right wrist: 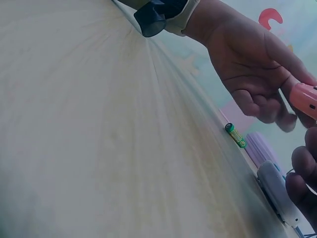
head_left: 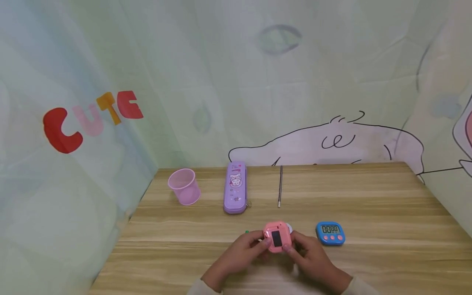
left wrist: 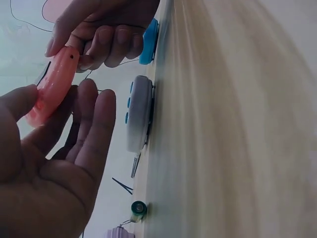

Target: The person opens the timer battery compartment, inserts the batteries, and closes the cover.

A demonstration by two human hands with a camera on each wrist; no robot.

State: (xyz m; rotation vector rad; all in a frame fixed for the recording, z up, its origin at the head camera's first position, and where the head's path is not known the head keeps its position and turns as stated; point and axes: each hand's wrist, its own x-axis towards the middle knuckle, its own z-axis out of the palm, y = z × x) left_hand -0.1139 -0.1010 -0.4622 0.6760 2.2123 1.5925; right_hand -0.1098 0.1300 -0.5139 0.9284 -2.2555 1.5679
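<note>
Both hands hold a pink timer with a dark rectangle on the side facing up. My left hand pinches its left side between thumb and fingers; the other left fingers stay extended in the left wrist view. On the opposite side, my right hand pinches the timer, remaining fingers curled below. A white timer with blue buttons lies on the table beyond the hands, mostly hidden in the head view. Close to the left hand lies a green battery. To the right of the right hand is a blue timer.
A pink cup stands tilted-looking at the back left of the wooden table. Beside it lies a purple pencil case. A dark pencil lies further right. Printed curtains hang behind and left.
</note>
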